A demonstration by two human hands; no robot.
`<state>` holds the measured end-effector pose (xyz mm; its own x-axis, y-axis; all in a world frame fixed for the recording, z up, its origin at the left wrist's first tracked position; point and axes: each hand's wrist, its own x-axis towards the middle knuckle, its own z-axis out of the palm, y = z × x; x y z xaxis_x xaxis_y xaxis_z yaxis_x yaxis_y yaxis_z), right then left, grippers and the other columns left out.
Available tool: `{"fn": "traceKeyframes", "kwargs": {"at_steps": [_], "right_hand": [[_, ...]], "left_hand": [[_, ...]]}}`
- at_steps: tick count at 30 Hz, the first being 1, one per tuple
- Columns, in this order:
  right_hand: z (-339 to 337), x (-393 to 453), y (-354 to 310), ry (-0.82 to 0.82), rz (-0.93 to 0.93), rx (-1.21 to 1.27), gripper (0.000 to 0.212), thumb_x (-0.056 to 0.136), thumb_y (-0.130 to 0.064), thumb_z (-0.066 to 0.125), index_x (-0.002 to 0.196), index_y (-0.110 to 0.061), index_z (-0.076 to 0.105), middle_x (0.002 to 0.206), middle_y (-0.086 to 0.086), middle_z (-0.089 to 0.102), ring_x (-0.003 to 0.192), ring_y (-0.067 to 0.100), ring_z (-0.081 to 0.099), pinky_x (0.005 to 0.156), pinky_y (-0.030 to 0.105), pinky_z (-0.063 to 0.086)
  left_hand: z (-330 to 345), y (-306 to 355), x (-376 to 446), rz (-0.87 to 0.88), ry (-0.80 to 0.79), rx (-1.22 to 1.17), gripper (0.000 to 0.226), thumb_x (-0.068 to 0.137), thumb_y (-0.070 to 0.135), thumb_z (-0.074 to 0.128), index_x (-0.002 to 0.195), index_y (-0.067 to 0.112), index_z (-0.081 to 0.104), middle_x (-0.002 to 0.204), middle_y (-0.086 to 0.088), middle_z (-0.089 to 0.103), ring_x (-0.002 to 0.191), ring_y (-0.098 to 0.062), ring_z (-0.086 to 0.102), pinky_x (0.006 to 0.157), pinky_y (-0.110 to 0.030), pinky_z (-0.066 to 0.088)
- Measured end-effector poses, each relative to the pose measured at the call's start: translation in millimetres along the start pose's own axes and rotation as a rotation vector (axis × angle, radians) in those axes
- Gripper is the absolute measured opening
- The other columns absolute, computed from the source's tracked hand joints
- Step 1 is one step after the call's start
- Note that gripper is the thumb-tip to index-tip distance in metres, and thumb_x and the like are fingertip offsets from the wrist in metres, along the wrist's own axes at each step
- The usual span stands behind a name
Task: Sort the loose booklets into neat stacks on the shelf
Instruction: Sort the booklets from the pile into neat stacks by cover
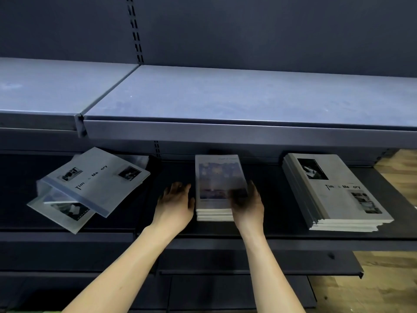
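Observation:
On the dark middle shelf (171,170) stands a squared stack of booklets with a bluish picture cover (216,175). My left hand (174,201) hovers just left of it, fingers straight, a small gap to the stack's side. My right hand (247,203) lies with relaxed fingers on the stack's front right corner. To the right is a second stack of grey "Time Memory" booklets (334,190), slightly fanned. At the left, loose grey booklets (90,184) lie askew over one another.
A grey upper shelf (225,98) overhangs the working shelf and limits headroom. A slotted upright (135,28) runs up the back panel. Lower dark shelves sit below, and wooden floor (383,290) shows at the right.

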<state>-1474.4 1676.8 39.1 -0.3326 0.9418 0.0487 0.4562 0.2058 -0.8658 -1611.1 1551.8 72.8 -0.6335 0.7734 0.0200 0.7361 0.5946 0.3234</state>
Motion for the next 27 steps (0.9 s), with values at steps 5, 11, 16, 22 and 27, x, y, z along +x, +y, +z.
{"fn": "traceKeyframes", "kwargs": {"at_steps": [5,11,16,22,27], "right_hand": [[-1,-1,2,0.021,0.003,0.003,0.061,0.088,-0.054,0.064,0.141,-0.027,0.05,0.132,-0.004,0.062,0.118,0.018,0.062,0.096,0.04,0.055],[-4,2,4,0.053,-0.028,-0.082,0.052,0.089,-0.058,0.06,0.132,-0.03,0.057,0.117,-0.006,0.07,0.106,0.019,0.068,0.08,0.035,0.058],[0,-8,-9,0.198,-0.169,-0.199,0.063,0.092,-0.044,0.064,0.145,-0.013,0.049,0.152,0.012,0.045,0.142,0.03,0.04,0.109,0.052,0.04],[19,-29,-41,-0.05,-0.319,-0.312,0.06,0.094,-0.051,0.057,0.148,-0.025,0.047,0.156,0.004,0.04,0.149,0.024,0.025,0.122,0.048,0.019],[40,-44,-65,-0.239,-0.341,-0.456,0.066,0.097,-0.063,0.041,0.156,-0.034,0.028,0.167,0.0,0.012,0.154,0.023,0.0,0.124,0.046,-0.001]], "left_hand": [[1,-1,2,-0.013,-0.022,0.011,0.049,0.102,0.033,0.038,0.15,0.024,0.031,0.15,-0.003,0.033,0.135,-0.026,0.035,0.108,-0.037,0.035],[-3,-7,-13,-0.033,-0.012,0.032,0.049,0.102,0.033,0.039,0.15,0.023,0.032,0.15,-0.005,0.035,0.135,-0.027,0.036,0.107,-0.036,0.035],[-11,-25,-31,-0.094,0.002,0.057,0.051,0.1,0.034,0.042,0.15,0.022,0.034,0.148,-0.007,0.039,0.133,-0.029,0.039,0.105,-0.039,0.04],[-15,-53,-52,-0.134,0.027,0.062,0.051,0.097,0.034,0.048,0.146,0.022,0.039,0.135,-0.009,0.049,0.121,-0.029,0.048,0.099,-0.038,0.042],[-18,-81,-58,-0.172,0.053,0.043,0.054,0.094,0.037,0.051,0.146,0.024,0.039,0.132,-0.01,0.051,0.122,-0.032,0.048,0.104,-0.043,0.039]]}}
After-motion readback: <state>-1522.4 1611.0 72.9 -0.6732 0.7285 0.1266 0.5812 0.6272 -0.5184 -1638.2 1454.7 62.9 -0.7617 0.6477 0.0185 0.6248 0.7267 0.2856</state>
